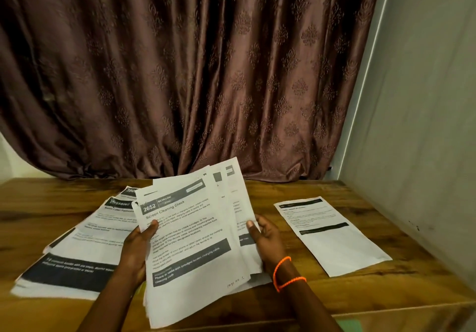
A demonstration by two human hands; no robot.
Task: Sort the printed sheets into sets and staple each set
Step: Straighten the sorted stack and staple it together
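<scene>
I hold a fanned bundle of printed sheets [195,239] above the wooden table [360,288]. The top sheet reads "2652 Bedroom, Screen Cleaning Check". My left hand [139,249] grips the bundle's left edge, thumb on the top sheet. My right hand [265,239], with an orange band on the wrist, grips the sheets fanned out behind on the right. A loose pile of printed sheets [79,251] lies on the table to the left, partly hidden by my left arm. One single sheet [332,236] lies flat on the right. No stapler is in view.
A brown patterned curtain [206,73] hangs behind the table's far edge. A pale wall [425,125] runs along the table's right side. Something green [350,325] shows at the bottom edge of the view.
</scene>
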